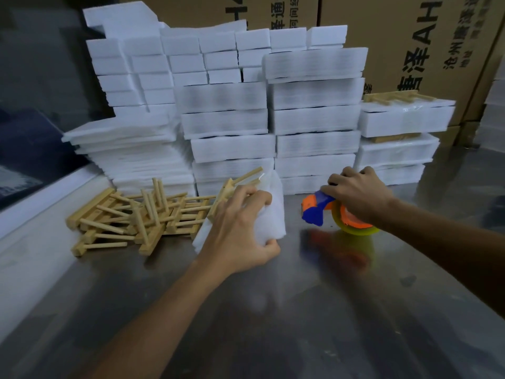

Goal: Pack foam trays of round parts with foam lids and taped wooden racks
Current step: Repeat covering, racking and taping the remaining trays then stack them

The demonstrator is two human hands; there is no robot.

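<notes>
My left hand (240, 228) grips a white foam tray pack (269, 214) tilted on its edge on the steel table, with a wooden rack (235, 184) pressed against its far side. My right hand (358, 194) grips an orange and blue tape dispenser (328, 209) with a yellowish tape roll, resting on the table just right of the pack. A pile of loose wooden racks (131, 217) lies to the left of my left hand.
Tall stacks of white foam trays and lids (270, 119) fill the back of the steel table (273, 310). Finished packs with racks (404, 119) are stacked at the back right. Cardboard boxes (410, 36) stand behind. A dark bin (27, 149) sits at the left.
</notes>
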